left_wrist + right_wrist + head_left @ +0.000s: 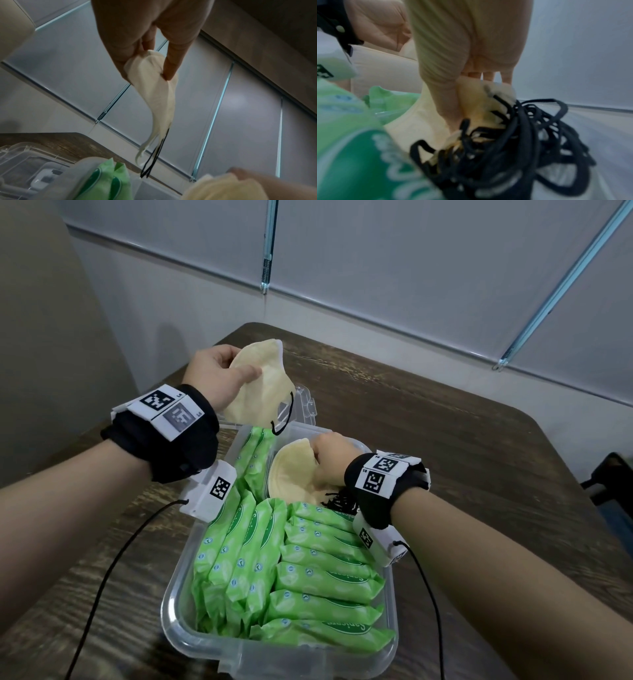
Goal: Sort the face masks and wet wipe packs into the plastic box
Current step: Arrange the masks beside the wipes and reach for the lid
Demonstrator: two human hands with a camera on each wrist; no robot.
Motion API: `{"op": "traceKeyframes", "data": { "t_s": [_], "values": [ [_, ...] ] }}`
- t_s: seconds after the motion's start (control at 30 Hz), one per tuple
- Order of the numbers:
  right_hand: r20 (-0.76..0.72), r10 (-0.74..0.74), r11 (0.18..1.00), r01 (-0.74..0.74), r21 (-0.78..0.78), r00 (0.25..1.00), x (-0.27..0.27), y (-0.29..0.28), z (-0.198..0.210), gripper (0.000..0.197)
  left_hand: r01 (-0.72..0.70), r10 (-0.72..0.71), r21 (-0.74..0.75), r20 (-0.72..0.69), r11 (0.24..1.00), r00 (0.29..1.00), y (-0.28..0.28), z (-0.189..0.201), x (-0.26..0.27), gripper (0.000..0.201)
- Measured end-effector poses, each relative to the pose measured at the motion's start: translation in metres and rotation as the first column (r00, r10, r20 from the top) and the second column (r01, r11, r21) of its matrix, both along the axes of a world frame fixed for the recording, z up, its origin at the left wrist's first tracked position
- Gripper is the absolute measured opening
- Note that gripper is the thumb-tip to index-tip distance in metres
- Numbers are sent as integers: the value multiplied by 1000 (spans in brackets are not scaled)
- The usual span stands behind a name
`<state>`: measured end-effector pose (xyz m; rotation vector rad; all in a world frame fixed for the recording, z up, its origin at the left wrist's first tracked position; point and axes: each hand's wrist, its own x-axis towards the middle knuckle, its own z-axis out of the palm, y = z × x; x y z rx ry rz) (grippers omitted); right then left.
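My left hand (222, 374) pinches a cream face mask (262, 390) between thumb and fingers, above the far left corner of the clear plastic box (178, 604). The same cream face mask (154, 83) hangs down with its black ear loops (152, 162) dangling. My right hand (329, 455) grips a stack of cream masks (291, 474) in the box's far right part, and their black loops (513, 142) bunch up by my wrist. Several green wet wipe packs (308, 577) fill the near half and the left side of the box.
The box sits on a dark wooden table (462, 457). Its clear lid (305, 402) lies just beyond the box. Thin black cables (113, 570) run from both wrist bands across the table. Grey window blinds (411, 268) stand behind, and a dark chair (613, 484) is at the right edge.
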<state>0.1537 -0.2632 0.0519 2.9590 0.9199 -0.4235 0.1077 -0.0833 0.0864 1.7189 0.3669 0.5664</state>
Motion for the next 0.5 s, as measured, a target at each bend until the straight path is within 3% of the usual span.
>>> {"op": "traceKeyframes", "data": {
  "t_s": [0.17,0.33,0.4,0.5],
  "values": [
    [-120,-57,951,91,297,991,0,-11,3,22,109,-108,29,-47,994,993,-6,-10,0,24],
    [-405,-83,760,321,566,911,2,-25,22,49,268,-260,54,-128,962,957,-25,-7,-1,26],
    [-483,-50,710,372,598,874,1,-25,31,55,325,-310,77,-159,943,937,-35,-4,-2,22],
    [-451,-91,751,359,555,888,1,-24,44,33,393,-381,44,-170,919,909,-48,-1,-1,9]
  ]
}}
